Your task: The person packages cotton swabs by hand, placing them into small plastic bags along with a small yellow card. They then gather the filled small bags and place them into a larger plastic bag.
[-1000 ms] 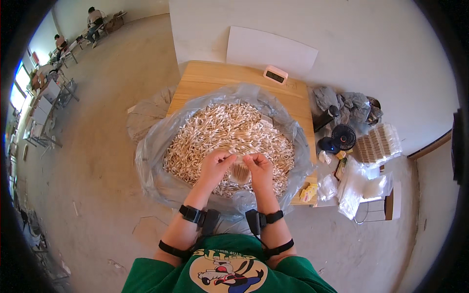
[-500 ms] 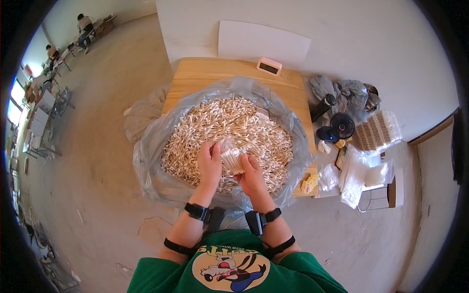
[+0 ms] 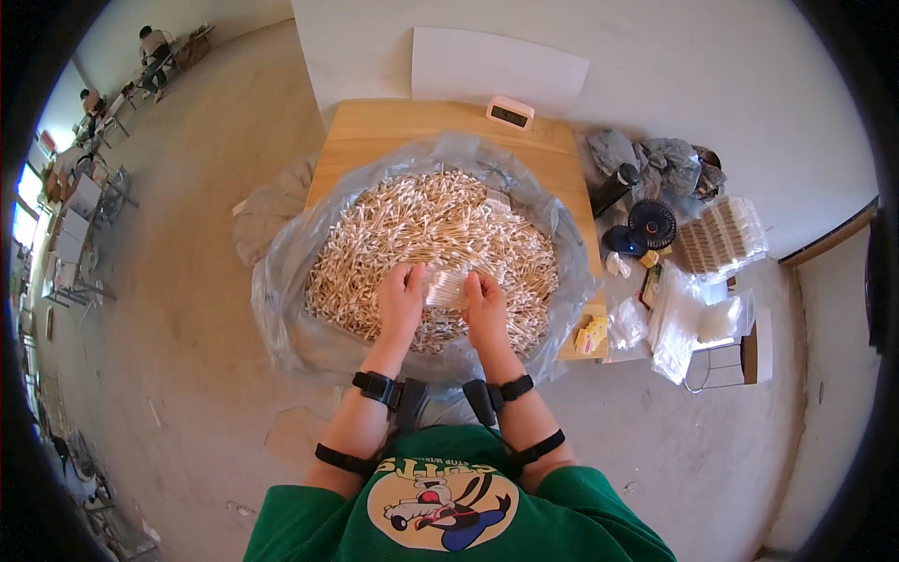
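Levelled since earlier, the swab packet (image 3: 445,289), pinched by left hand (image 3: 401,304) and right hand (image 3: 486,312) toward the bag's (image 3: 292,326) near edge, might spill if unsealed

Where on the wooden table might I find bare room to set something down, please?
The wooden table shows bare wood at far left, bordered by the big gray bag and pink clock; another patch lies right of the clock. It's crowded beyond the right edge, around the fan, black bottle and stacked packs.

The swabs (image 3: 403,225) are white and tan, the plastic bag (image 3: 284,304) grey.
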A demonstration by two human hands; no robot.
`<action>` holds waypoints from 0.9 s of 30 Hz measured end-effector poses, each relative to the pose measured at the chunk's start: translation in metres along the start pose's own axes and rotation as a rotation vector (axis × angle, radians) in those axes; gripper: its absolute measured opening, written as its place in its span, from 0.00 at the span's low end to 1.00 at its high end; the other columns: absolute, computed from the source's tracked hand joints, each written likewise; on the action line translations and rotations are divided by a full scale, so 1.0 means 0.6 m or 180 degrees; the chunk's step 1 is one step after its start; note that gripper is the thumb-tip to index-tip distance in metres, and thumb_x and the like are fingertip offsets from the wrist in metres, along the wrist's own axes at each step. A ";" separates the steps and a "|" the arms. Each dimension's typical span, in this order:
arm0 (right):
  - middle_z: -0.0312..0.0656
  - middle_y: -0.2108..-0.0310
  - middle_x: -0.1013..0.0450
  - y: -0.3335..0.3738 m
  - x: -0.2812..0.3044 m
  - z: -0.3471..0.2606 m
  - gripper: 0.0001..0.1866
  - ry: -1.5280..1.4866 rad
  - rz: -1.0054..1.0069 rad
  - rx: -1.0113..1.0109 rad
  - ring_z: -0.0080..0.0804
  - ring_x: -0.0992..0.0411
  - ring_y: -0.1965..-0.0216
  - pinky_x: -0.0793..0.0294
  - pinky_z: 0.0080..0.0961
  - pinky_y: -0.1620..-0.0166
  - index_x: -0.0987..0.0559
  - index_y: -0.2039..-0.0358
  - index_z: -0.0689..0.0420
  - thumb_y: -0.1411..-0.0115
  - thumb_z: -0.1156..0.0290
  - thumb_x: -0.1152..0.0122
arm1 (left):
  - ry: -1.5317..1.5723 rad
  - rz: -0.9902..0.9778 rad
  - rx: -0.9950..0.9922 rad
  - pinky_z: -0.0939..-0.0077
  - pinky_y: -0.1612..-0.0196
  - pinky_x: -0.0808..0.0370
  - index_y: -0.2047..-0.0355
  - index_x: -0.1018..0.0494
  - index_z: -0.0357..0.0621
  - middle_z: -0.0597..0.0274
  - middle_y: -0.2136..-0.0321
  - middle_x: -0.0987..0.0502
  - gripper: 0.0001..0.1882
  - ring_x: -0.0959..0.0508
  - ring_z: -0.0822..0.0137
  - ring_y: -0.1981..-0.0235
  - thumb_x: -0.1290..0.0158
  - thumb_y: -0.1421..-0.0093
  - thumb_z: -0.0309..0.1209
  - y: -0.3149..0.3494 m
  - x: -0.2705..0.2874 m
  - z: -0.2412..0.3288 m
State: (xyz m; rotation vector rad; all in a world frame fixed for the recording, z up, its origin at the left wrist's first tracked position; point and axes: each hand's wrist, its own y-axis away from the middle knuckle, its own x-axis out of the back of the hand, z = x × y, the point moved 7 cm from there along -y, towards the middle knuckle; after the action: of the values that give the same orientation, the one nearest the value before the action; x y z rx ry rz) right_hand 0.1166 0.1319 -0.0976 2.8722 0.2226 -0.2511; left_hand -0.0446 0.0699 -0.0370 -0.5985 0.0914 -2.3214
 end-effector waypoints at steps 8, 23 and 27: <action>0.33 0.84 0.36 -0.065 0.072 -0.006 0.13 0.1040 0.0450 0.1077 0.16 0.43 0.90 0.44 0.18 0.87 0.29 0.69 0.60 0.37 0.62 0.48 | -0.0186 0.0395 0.0171 0.63 0.76 0.37 0.79 0.34 0.36 0.50 0.84 0.33 0.16 0.33 0.55 0.82 0.48 0.41 0.36 -0.036 0.058 -0.057; 0.47 0.60 0.29 0.048 -0.132 -0.090 0.13 0.3211 -0.1134 0.2957 0.47 0.33 0.55 0.34 0.38 0.50 0.26 0.62 0.59 0.51 0.74 0.43 | -0.1329 0.0705 -0.0688 0.59 0.72 0.33 0.75 0.29 0.42 0.51 0.78 0.27 0.10 0.27 0.48 0.74 0.48 0.42 0.35 -0.070 0.201 0.035; 0.45 0.61 0.28 0.024 -0.159 -0.059 0.13 0.3660 -0.1038 0.3401 0.45 0.33 0.54 0.35 0.36 0.48 0.24 0.64 0.60 0.53 0.78 0.44 | -0.1478 0.0670 -0.0697 0.61 0.72 0.33 0.76 0.29 0.40 0.51 0.78 0.27 0.11 0.27 0.50 0.75 0.47 0.42 0.34 -0.056 0.214 0.034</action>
State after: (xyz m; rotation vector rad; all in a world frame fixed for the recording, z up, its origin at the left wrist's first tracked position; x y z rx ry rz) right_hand 0.0314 0.1150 -0.0427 3.5021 0.9905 1.7687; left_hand -0.1377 0.0103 0.0394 -1.1645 0.1816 -1.9311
